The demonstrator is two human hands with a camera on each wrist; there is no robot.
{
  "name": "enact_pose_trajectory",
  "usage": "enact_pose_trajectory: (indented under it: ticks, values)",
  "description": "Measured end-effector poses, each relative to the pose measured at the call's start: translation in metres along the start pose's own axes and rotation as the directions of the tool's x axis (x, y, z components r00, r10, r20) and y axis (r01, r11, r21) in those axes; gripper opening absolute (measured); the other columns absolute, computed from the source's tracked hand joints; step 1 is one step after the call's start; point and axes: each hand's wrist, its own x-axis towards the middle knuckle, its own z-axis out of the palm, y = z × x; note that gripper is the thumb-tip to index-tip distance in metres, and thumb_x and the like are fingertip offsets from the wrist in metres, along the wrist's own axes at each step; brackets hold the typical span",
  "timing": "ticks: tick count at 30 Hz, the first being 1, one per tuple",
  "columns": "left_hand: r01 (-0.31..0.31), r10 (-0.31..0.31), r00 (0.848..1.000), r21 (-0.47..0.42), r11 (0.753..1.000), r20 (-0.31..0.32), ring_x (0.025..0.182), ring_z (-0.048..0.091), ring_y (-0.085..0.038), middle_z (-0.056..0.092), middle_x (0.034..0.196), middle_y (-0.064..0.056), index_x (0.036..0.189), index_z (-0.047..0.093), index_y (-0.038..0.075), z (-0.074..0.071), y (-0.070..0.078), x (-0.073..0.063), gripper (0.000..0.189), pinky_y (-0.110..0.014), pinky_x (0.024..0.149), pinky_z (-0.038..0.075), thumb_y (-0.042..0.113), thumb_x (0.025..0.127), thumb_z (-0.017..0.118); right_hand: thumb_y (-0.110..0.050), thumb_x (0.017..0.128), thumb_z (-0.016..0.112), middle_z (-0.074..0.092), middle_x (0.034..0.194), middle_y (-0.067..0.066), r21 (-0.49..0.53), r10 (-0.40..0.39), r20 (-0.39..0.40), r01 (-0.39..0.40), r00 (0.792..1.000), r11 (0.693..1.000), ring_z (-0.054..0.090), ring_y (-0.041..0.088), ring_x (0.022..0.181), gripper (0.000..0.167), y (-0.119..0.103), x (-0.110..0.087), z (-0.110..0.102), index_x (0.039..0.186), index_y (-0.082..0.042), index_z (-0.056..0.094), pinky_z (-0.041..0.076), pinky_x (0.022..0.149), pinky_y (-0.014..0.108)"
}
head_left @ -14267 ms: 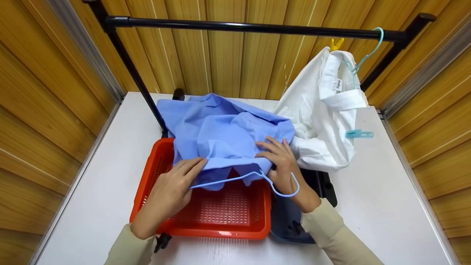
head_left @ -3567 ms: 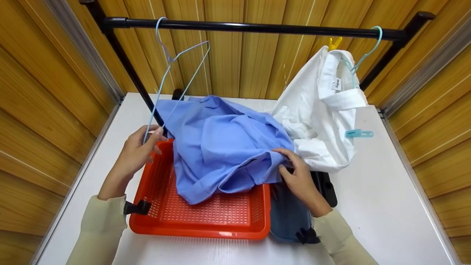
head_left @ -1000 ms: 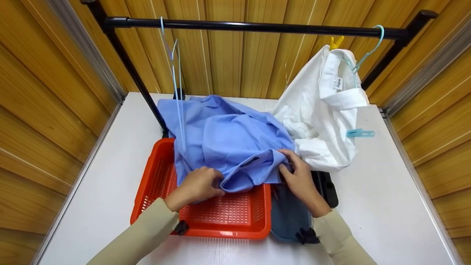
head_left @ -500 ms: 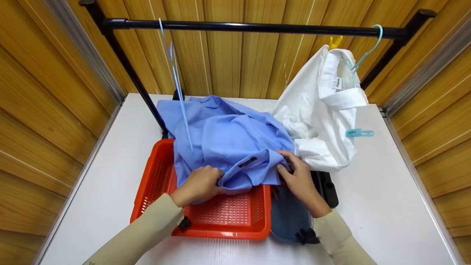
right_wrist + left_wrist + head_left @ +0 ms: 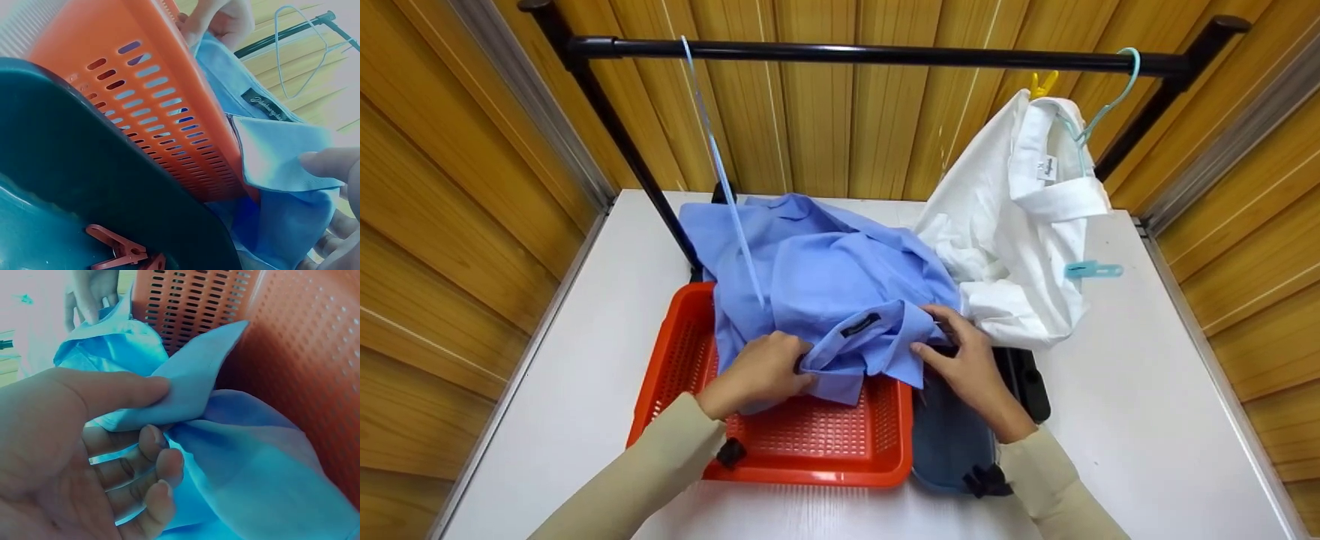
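A light blue collared shirt [image 5: 840, 270] lies bunched over the back of a red basket, its collar end toward me. My left hand [image 5: 761, 371] pinches one side of the collar between thumb and fingers; in the left wrist view the thumb presses on a collar point [image 5: 197, 374]. At the collar's other side, my right hand [image 5: 971, 367] holds the fabric, thumb on top in the right wrist view. Between the hands a dark label [image 5: 860, 325] shows inside the neck. A thin blue hanger [image 5: 736, 217] hangs bare from the rod, edge-on, in front of the shirt.
The red basket [image 5: 810, 476] stands beside a dark blue tub [image 5: 952, 457] holding clothespins [image 5: 121, 247]. A black rod [image 5: 870, 52] spans the back. At right, a white garment [image 5: 997, 195] hangs on a teal hanger [image 5: 1121, 101], with yellow [image 5: 1042, 85] and teal clothespins [image 5: 1093, 269].
The blue hanger, earlier in front of the shirt by my hands, now hangs on the rod and has turned edge-on. My left hand has moved from it to the collar, which has opened toward me.
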Motion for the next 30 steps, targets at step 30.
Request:
enact_pose_trajectory:
  ticks: [30]
  values:
    - [-0.158, 0.139, 0.941, -0.037, 0.987, -0.307, 0.059, 0.046, -0.013, 0.038, 0.066, 0.006, 0.078, 0.053, 0.012, -0.029, 0.017, -0.013, 0.032, -0.030, 0.054, 0.037, 0.015, 0.095, 0.080, -0.004, 0.084, 0.088, 0.067, 0.086, 0.001, -0.084, 0.004, -0.026, -0.006, 1.000, 0.996, 0.056, 0.013, 0.078, 0.023, -0.011, 0.002, 0.005, 0.101, 0.000, 0.072, 0.044, 0.070, 0.023]
